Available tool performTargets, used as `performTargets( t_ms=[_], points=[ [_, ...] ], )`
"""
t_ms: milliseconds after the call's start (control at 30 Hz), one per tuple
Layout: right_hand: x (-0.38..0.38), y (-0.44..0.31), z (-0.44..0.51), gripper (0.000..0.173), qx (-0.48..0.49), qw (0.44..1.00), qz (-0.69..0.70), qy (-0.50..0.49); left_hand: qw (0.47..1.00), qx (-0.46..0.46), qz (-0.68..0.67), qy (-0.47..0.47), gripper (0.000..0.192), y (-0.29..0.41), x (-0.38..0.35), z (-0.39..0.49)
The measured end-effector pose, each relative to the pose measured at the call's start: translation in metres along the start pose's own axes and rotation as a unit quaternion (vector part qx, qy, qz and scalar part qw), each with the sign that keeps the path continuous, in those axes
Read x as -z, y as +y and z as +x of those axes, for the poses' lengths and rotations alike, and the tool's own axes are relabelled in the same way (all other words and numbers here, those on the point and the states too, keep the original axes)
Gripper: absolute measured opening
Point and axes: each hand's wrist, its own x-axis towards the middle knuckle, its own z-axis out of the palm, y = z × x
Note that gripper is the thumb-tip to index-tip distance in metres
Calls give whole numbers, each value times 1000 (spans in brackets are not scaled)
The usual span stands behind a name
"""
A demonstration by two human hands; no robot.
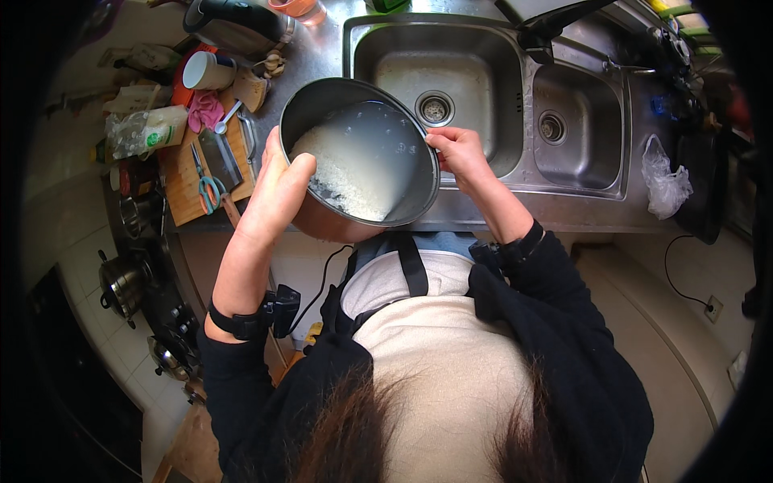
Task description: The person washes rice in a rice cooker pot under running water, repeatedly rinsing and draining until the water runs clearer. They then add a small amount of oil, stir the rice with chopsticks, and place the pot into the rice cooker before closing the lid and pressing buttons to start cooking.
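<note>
A dark-lined inner cooking pot (362, 160) is held between my two hands at the counter's front edge, partly over the large sink basin (435, 60). White rice (341, 175) is heaped toward the pot's left and near side, and cloudy water (386, 136) with a few bubbles covers the rest. My left hand (281, 175) grips the pot's left side, thumb at the rim and fingers hidden behind the wall. On the right, my right hand (458, 151) pinches the rim between thumb and fingers.
The small sink basin (577, 127) and a dark faucet (537, 30) are to the right, with a crumpled plastic bag (664, 175) beyond. At left, a wooden cutting board (181, 199) bears scissors (210, 190) and a cleaver (220, 160). Behind stand an electric kettle (235, 27) and garlic (273, 63).
</note>
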Motion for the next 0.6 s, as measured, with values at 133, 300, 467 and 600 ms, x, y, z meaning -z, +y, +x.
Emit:
performTargets(
  t_ms=[133,300,467,600],
  points=[
    [-1,4,2,23,-5,1000,3,-10,1000,10,14,5,73,-3,0,1],
    [-5,7,2,22,-16,1000,7,-20,999,13,39,3,76,-2,3,0],
    [-9,9,0,22,-11,999,32,-13,999,-6,35,2,73,0,4,0],
    [-10,10,0,23,-18,1000,3,-19,999,-8,37,4,70,2,4,-2]
  ],
)
